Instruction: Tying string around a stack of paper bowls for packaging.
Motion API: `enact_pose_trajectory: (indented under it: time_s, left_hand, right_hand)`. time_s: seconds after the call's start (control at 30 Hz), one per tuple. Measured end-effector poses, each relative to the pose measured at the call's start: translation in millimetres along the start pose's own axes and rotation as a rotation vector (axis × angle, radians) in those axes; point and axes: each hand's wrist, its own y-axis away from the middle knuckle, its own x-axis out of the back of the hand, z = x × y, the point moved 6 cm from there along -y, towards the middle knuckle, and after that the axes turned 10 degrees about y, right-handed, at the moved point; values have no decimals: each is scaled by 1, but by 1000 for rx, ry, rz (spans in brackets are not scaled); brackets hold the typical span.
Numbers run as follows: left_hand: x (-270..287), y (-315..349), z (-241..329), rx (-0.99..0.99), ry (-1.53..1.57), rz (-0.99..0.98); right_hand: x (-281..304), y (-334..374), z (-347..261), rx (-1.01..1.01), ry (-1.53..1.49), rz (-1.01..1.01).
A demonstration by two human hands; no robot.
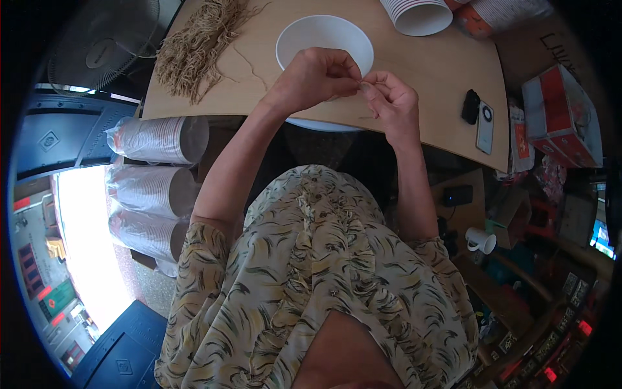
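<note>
While both forearms reach forward over the near edge of the tabletop [447, 91], the hands meet tip to tip by the near right side of a white bowl [324, 34]. Left hand [311, 79]: wrist bent inward, thumb and fingertips pressed together. Right hand [396, 105]: thumb and forefinger pinched against the left's tips, other fingers curled. Can't tell what, if anything, is between them; too small. Tips kept close together probably because fine work needs both hands steady.

Bowl stands on the tabletop, partly hidden by the left hand; contact with it can't be made out. Its central spot likely keeps it within easy reach of either hand. Tangled bundle of tan strands [197, 52] lies far left, nearest the left hand, one loose strand [249, 63] trailing off it toward the bowl; set aside, presumably, so the middle has room. Short thin piece [367, 118] lies near the right hand.

Stacked cups [422, 18] lie on their side at the back right; phone [484, 128] and a black object [471, 107] sit at the right edge, likely parked out of the way.
</note>
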Motion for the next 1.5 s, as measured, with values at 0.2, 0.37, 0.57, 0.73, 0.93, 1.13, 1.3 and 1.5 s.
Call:
enact_pose_trajectory:
  time_s: [0.2,0.37,0.57,0.73,0.93,1.13,1.3,1.5]
  left_hand:
    - [0,1,-9,19,170,-5]
    - [0,2,-9,86,265,-7]
    - [0,1,-11,106,263,-6]
    - [-1,-1,-6,69,155,-4]
    - [-1,0,-11,78,206,-13]
    - [-3,0,-10,26,172,-97]
    - [-4,1,-11,21,186,-156]
    - [-3,0,-10,52,129,-101]
  right_hand:
    - [-2,3,20,-108,-269,26]
    - [0,6,28,-142,-403,61]
    - [0,5,-2,-49,-208,84]
    - [1,3,-3,66,63,109]
    - [1,1,15,-36,-241,133]
    - [-2,4,31,-298,-527,47]
    - [-6,2,36,-353,-674,-53]
    - [3,2,37,-302,-639,46]
